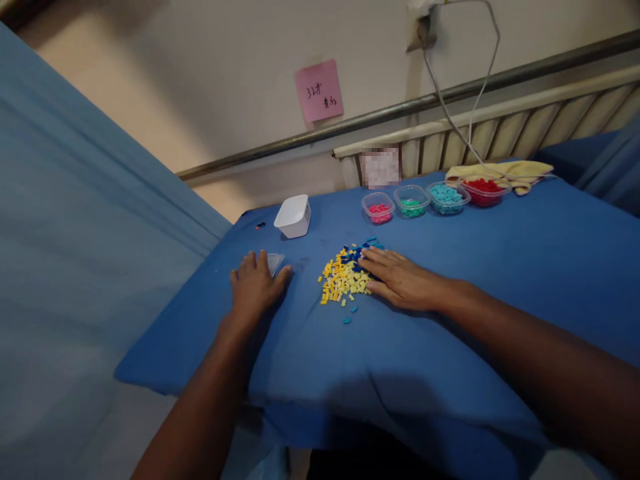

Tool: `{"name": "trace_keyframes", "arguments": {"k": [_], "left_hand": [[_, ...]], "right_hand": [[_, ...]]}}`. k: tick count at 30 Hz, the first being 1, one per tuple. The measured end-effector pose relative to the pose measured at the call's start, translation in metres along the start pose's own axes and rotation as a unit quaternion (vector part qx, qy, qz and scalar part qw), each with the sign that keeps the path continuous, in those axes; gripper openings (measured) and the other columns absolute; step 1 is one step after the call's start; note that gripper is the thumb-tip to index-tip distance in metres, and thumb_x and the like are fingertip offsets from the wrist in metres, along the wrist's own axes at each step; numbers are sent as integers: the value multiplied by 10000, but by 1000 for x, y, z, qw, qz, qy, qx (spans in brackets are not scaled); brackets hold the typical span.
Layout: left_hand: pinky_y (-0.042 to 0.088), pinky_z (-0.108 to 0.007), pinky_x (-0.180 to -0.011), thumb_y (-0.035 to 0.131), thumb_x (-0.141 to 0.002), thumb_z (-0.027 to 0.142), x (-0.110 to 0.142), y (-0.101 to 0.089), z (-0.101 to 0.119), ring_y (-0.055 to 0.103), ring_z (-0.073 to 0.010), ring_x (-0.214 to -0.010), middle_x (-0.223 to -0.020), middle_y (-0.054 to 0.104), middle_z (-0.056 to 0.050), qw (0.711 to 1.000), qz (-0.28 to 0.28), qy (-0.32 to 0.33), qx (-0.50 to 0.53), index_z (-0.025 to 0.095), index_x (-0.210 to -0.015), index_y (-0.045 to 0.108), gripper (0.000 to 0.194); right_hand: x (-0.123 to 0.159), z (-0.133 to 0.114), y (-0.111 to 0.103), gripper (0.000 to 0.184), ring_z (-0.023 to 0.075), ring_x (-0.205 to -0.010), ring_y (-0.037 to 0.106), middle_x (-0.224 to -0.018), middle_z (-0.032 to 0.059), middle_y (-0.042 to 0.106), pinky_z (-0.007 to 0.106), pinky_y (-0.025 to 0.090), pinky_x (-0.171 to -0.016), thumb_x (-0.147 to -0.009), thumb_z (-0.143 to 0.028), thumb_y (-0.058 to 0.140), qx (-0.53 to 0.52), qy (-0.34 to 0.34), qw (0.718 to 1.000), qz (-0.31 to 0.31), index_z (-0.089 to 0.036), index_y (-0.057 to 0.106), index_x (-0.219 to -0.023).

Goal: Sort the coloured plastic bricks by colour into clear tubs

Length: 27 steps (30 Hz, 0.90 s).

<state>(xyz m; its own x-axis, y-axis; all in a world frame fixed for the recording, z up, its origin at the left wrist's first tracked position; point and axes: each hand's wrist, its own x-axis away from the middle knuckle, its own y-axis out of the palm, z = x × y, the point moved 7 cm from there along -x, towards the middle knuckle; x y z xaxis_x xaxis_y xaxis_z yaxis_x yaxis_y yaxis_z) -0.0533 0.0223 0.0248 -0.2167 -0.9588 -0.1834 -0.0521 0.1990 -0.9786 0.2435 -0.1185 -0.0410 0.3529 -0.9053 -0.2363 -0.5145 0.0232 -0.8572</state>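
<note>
On the blue cloth lies a loose pile of small plastic pieces (345, 277), yellow and pale yellow in front, dark blue and light blue at the back. My right hand (403, 280) rests flat against the pile's right side, its fingers stretched over some pieces and hiding them. Left of the pile, my left hand (257, 283) is spread with the thumb apart. A clear plastic container (275, 263) shows partly between its forefinger and thumb; the rest is hidden, and no firm grip is visible. Two light-blue pieces (347, 321) lie just in front of the pile.
A white tub (293, 217) stands behind my left hand. Along the back are clear boxes of pink (379, 209), green (411, 203), light-blue (448, 199) and red pieces (483, 193), beside a yellow cloth (523, 172). A white cable (453, 120) hangs near the radiator. A blue curtain (75, 233) borders the left.
</note>
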Motion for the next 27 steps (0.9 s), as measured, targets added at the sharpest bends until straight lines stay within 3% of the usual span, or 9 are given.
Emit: {"name": "trace_keyframes", "arguments": {"k": [2, 4, 7, 10, 13, 17, 22, 27], "left_hand": [[258, -588, -1391, 509, -1071, 624, 13, 2, 36, 310, -409, -1714, -1827, 324, -263, 992, -8, 100, 77, 77, -1717, 434, 849], [228, -555, -1412, 498, -1074, 686, 32, 10, 77, 249, -359, -1744, -1870, 248, -198, 961, -72, 199, 176, 154, -1759, 388, 874], [201, -574, -1418, 489, -1072, 741, 55, 21, 131, 176, -357, -1761, -1872, 218, -216, 914, -147, 274, 260, 157, -1798, 288, 953], [148, -668, -1399, 547, -1030, 792, 56, 21, 170, 136, -420, -1760, -1881, 152, -240, 917, -130, 276, 256, 194, -1802, 286, 1011], [94, -764, -1358, 574, -995, 838, 47, 17, 203, 142, -473, -1749, -1886, 150, -228, 928, -114, 273, 226, 268, -1782, 348, 997], [166, -797, -1327, 589, -1009, 803, 40, 12, 244, 303, -495, -1692, -1829, 342, -218, 925, -95, 319, 184, 280, -1642, 582, 821], [431, -591, -1257, 629, -1062, 552, 38, 6, 265, 600, -386, -1455, -1542, 661, -185, 915, -49, 359, 175, 225, -1349, 785, 462], [481, -564, -1202, 626, -1054, 388, 36, -1, 239, 677, -358, -1285, -1345, 740, -181, 915, -32, 357, 187, 186, -1175, 801, 293]], "right_hand": [[2, -11, 1, 673, 385, -1723, 278, -1825, 163, 382, 659, 246, -1387, -1164, -578, 450, -2, -36, 999, -19, -192, 526, -1710], [4, -18, -3, 584, 356, -1703, 345, -1781, 121, 479, 650, 269, -1382, -1165, -548, 479, -14, -80, 997, -8, -253, 607, -1652], [8, -6, -23, 469, 312, -1607, 520, -1665, 90, 636, 608, 386, -1338, -1165, -470, 495, -31, -90, 993, 75, -295, 698, -1550], [16, 31, -47, 441, 312, -1444, 666, -1501, 110, 757, 552, 483, -1261, -1167, -440, 454, -24, -8, 986, 163, -254, 765, -1418], [27, 65, -59, 459, 308, -1199, 758, -1290, 125, 831, 468, 563, -1094, -1175, -444, 394, -33, 95, 978, 185, -231, 798, -1216], [34, 79, -63, 488, 286, -1032, 756, -1146, 135, 833, 396, 554, -928, -1182, -444, 344, -46, 143, 970, 193, -206, 764, -1113], [32, 76, -60, 455, 256, -932, 718, -1017, 112, 808, 358, 503, -859, -1163, -455, 378, -48, 142, 971, 188, -221, 715, -968], [33, 75, -60, 468, 240, -801, 660, -862, 87, 761, 352, 454, -759, -1136, -487, 408, -48, 137, 973, 179, -243, 637, -809]]}}
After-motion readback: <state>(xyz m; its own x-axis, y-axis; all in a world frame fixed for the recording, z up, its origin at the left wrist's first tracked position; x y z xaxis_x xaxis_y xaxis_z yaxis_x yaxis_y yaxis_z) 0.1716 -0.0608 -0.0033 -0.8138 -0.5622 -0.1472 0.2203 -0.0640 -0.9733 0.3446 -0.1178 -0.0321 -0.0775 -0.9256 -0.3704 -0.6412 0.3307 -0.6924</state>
